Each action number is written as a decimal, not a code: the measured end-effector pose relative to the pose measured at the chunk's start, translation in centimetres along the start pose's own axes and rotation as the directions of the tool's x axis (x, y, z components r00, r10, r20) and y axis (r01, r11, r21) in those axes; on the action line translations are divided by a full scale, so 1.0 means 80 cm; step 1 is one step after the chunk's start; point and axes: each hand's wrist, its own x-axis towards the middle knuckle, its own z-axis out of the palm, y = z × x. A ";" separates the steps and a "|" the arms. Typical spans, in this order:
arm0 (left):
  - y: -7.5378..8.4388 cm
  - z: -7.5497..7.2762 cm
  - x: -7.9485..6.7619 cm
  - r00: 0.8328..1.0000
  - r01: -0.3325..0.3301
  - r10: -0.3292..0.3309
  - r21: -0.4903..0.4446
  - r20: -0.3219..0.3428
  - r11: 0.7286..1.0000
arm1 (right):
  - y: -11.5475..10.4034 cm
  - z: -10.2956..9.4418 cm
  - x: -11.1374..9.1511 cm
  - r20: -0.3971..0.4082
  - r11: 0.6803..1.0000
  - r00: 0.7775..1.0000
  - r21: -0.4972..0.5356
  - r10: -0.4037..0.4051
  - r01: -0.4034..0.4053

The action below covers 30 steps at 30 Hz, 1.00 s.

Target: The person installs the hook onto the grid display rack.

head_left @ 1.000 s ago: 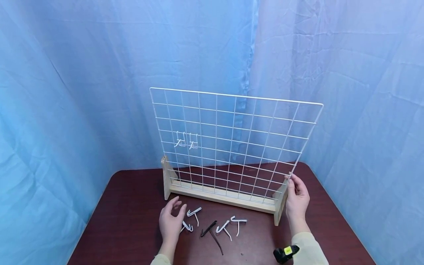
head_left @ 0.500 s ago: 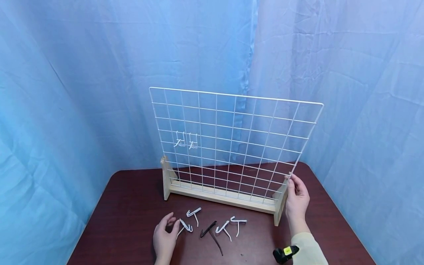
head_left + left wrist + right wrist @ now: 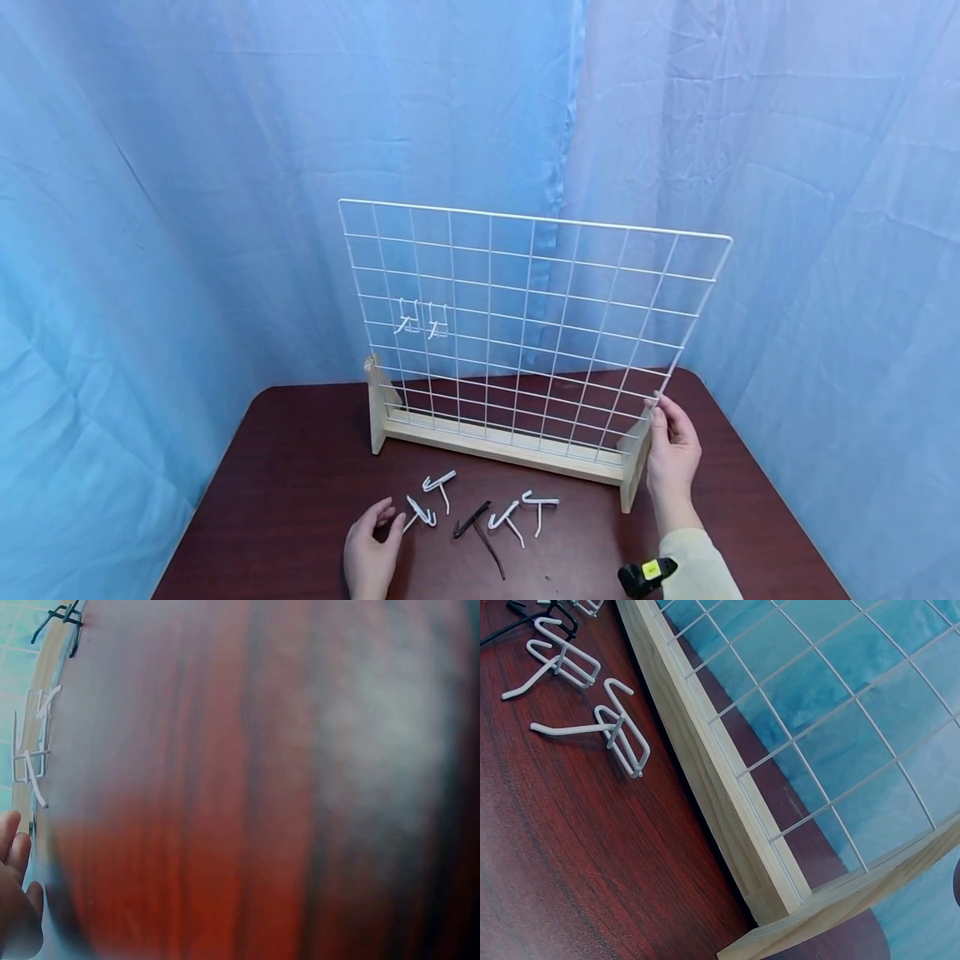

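Note:
A white wire grid rack (image 3: 510,337) stands upright in a wooden base (image 3: 502,450). Two white hooks, a left one (image 3: 407,318) and a right one (image 3: 438,322), hang on its left part. My right hand (image 3: 672,454) grips the rack's right edge, by the wooden side piece. My left hand (image 3: 371,550) is low over the table with loosely bent fingers, its thumb tip close to the prong of a white hook (image 3: 422,511). In the left wrist view that hand (image 3: 16,892) appears apart from the nearest white hook (image 3: 31,761).
More hooks lie in front of the base: a white one (image 3: 439,482) behind, a black one (image 3: 472,521) in the middle, and two white ones, nearer (image 3: 504,518) and farther right (image 3: 540,502). Blue curtains (image 3: 225,208) surround the dark red table (image 3: 300,467).
My left hand has moved back toward me and left, away from above the leftmost loose hook, which is now more visible. My right hand keeps its grip on the rack.

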 end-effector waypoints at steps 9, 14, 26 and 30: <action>-0.010 0.000 -0.002 0.996 -0.091 0.090 0.061 0.022 0.994 | -0.001 0.000 -0.001 -0.008 1.000 1.000 -0.014 0.015 -0.015; -0.010 -0.003 -0.002 0.987 -0.144 0.138 0.074 0.082 0.987 | -0.002 0.001 -0.001 -0.006 1.000 1.000 -0.019 0.019 -0.019; -0.014 -0.004 -0.002 0.971 -0.182 0.152 0.159 0.185 0.970 | 0.001 -0.001 -0.001 0.001 1.000 1.000 -0.006 0.012 -0.012; -0.014 -0.003 -0.002 0.970 -0.177 0.141 0.175 0.199 0.969 | 0.000 -0.001 -0.001 -0.006 1.000 1.000 -0.004 0.017 -0.017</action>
